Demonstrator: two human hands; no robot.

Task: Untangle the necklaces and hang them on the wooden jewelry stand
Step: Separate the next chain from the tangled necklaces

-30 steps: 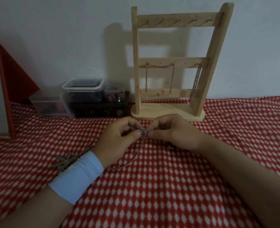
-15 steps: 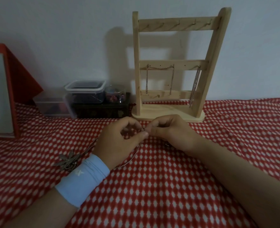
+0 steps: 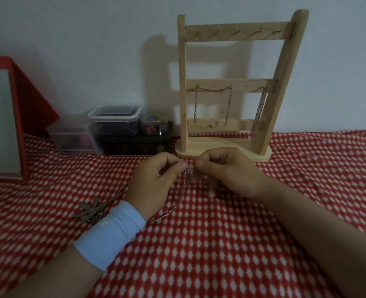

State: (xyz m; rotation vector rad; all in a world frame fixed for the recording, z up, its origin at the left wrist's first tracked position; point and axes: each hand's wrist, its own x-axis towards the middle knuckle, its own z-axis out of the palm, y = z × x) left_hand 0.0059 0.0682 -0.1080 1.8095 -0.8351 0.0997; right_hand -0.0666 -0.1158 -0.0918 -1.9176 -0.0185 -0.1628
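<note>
1. Left hand (image 3: 154, 181): fingers curled, thumb & forefinger pinching the silver necklace (image 3: 190, 170) at its knotted bit, just above the red-and-white cloth (image 3: 220, 254).
2. Right hand (image 3: 227, 171): curled too, thumb & forefinger tips nipped on the same knot from the other side. The 2 hands nearly meet, w/ the knot between them.
3. From the knot the necklace drops, runs down-left past the left palm and lies on the cloth near the light-blue wristband (image 3: 111, 233).
4. A leaf-like pendant (image 3: 91, 208) lies flat on the cloth, just beside the wristband; its strand runs up behind the left hand.
5. Wooden jewelry stand (image 3: 281, 82) is upright right behind the hands, by the wall. Right knuckles overlap its base in view; touching or not, can't tell.
6. Mid rail: a draped chain (image 3: 213, 89) spans 2 hooks, ends hanging; a bunched chain (image 3: 260, 112) hangs at the right hook.
7. Left of the stand: clear plastic tubs (image 3: 115, 119).
</note>
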